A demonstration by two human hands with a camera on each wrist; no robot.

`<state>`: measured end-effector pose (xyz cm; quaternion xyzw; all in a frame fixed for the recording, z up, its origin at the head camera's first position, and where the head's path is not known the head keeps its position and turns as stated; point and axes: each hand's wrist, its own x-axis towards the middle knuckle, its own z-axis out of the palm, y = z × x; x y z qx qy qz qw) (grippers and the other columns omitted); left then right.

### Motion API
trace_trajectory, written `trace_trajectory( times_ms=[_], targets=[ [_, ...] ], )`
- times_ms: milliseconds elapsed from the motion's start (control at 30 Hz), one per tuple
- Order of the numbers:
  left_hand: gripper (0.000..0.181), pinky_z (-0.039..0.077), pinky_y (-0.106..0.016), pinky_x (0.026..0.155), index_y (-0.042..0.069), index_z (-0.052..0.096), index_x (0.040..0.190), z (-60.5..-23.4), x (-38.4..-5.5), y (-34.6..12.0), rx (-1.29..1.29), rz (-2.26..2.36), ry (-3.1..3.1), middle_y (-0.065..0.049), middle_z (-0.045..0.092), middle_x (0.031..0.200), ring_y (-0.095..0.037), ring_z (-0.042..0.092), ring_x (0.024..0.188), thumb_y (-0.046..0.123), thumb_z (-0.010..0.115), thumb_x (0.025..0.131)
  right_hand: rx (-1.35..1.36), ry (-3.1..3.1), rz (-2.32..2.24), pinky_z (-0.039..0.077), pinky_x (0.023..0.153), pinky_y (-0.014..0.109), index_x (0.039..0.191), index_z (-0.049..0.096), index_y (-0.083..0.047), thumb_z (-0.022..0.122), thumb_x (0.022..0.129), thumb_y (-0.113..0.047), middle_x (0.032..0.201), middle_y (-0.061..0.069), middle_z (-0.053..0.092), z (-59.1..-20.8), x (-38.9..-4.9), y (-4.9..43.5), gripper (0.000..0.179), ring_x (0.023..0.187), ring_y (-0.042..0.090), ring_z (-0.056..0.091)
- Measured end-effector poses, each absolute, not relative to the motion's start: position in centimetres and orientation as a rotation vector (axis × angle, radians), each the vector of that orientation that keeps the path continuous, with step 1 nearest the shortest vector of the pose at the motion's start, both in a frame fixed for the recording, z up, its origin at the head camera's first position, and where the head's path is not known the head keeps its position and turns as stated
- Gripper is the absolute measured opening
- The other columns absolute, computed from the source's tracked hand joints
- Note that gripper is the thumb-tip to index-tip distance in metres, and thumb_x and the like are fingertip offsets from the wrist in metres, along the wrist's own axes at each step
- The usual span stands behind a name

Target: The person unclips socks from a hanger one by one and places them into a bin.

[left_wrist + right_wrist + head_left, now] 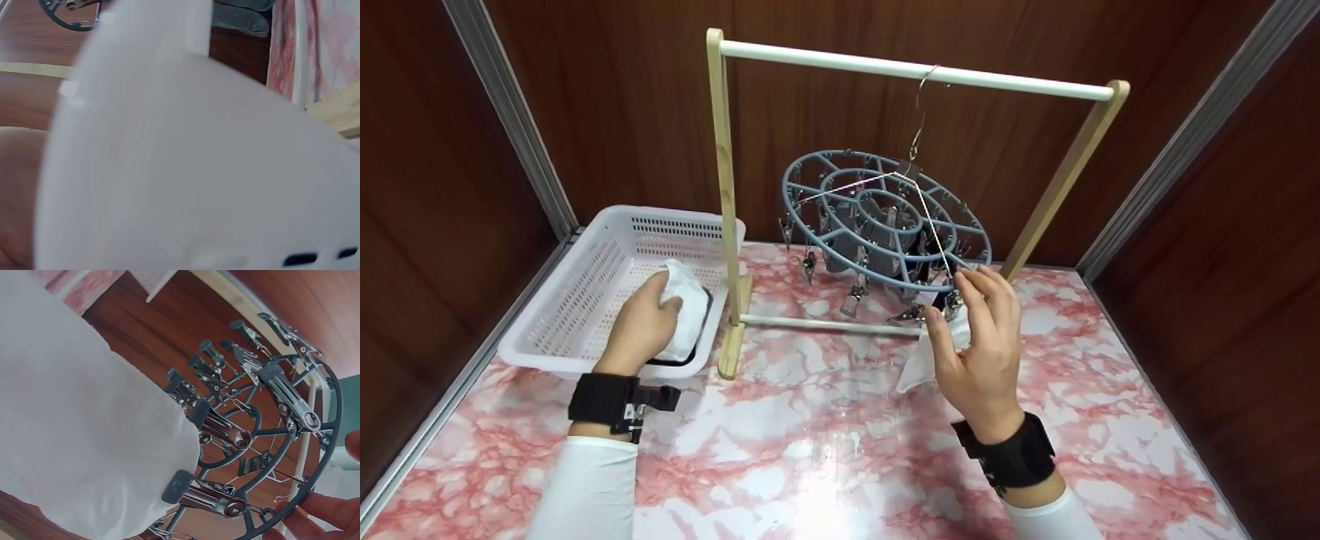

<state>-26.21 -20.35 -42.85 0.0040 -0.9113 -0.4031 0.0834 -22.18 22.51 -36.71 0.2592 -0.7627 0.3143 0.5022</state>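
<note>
My left hand (pixel 649 319) is inside the white basket (pixel 540 352), with thumb and fingers gripping a white sock (pixel 688 307). A dark thing (pixel 706 330) shows under the sock's edge. In the left wrist view the basket wall covers most of the picture. At the near right edge of a round blue-grey clip hanger (pixel 840 251), my right hand (pixel 986 352) touches the rim with its fingertips, thumb held apart. Close behind that hand hangs a white sock (pixel 107 422), held by metal clips (pixel 211 498) in the right wrist view.
A wooden stand with a white top bar (pixel 840 60) carries the hanger on a metal hook (pixel 919 97). Grey socks (pixel 847 244) and several clips hang beneath the rings. Dark wood-grain panels (pixel 622 97) surround the marbled red-and-white table (pixel 810 427).
</note>
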Motion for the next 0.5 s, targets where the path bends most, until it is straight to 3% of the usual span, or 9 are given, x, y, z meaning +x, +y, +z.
trace_trajectory(
  times_ms=[133, 233, 300, 367, 500],
  targets=[
    [0.058, 0.027, -0.063, 0.117, -0.007, 0.027, 0.156, -43.2, -26.2, -20.2, 0.024, -1.122, -2.802, -0.032, 0.033, 0.157, -0.052, 0.033, 0.143, 0.013, 0.046, 0.105, 0.64, -1.824, 0.763, 0.032, 0.115, 0.054, 0.132, 0.065, 0.004, 0.071, 0.094, -0.024, 0.128, 0.025, 0.063, -36.7, -22.1, 22.3, 0.047, 0.131, 0.045, 0.048],
    [0.055, 0.043, -0.066, 0.1, -0.007, 0.036, 0.152, -43.2, -25.9, -20.0, 0.104, -0.985, -2.834, -0.035, 0.049, 0.144, -0.054, 0.051, 0.126, 0.014, 0.05, 0.103, 0.654, -1.803, 0.767, 0.033, 0.114, 0.055, 0.13, 0.066, 0.005, 0.07, 0.094, -0.024, 0.127, 0.025, 0.064, -36.7, -22.1, 22.2, 0.046, 0.13, 0.045, 0.049],
    [0.05, 0.048, -0.067, 0.084, -0.008, 0.045, 0.145, -43.0, -25.7, -19.7, 0.168, -0.885, -2.8, -0.036, 0.058, 0.13, -0.055, 0.059, 0.111, 0.014, 0.054, 0.101, 0.669, -1.788, 0.77, 0.035, 0.113, 0.055, 0.128, 0.067, 0.005, 0.07, 0.094, -0.024, 0.126, 0.025, 0.065, -36.6, -22.1, 22.2, 0.045, 0.129, 0.046, 0.05],
    [0.044, 0.048, -0.066, 0.077, -0.009, 0.053, 0.134, -42.8, -25.6, -19.3, 0.22, -0.803, -2.725, -0.038, 0.06, 0.117, -0.057, 0.058, 0.103, 0.015, 0.059, 0.098, 0.686, -1.778, 0.768, 0.036, 0.112, 0.055, 0.127, 0.067, 0.006, 0.069, 0.095, -0.025, 0.125, 0.024, 0.065, -36.6, -22.0, 22.1, 0.044, 0.128, 0.047, 0.051],
    [0.041, 0.045, -0.063, 0.082, -0.011, 0.06, 0.122, -42.4, -25.5, -18.2, 0.242, -0.759, -2.548, -0.036, 0.054, 0.114, -0.053, 0.048, 0.106, 0.016, 0.067, 0.092, 0.735, -1.773, 0.754, 0.038, 0.11, 0.054, 0.126, 0.067, 0.006, 0.067, 0.098, -0.027, 0.124, 0.024, 0.066, -36.6, -21.8, 22.1, 0.044, 0.126, 0.047, 0.053]
  ],
)
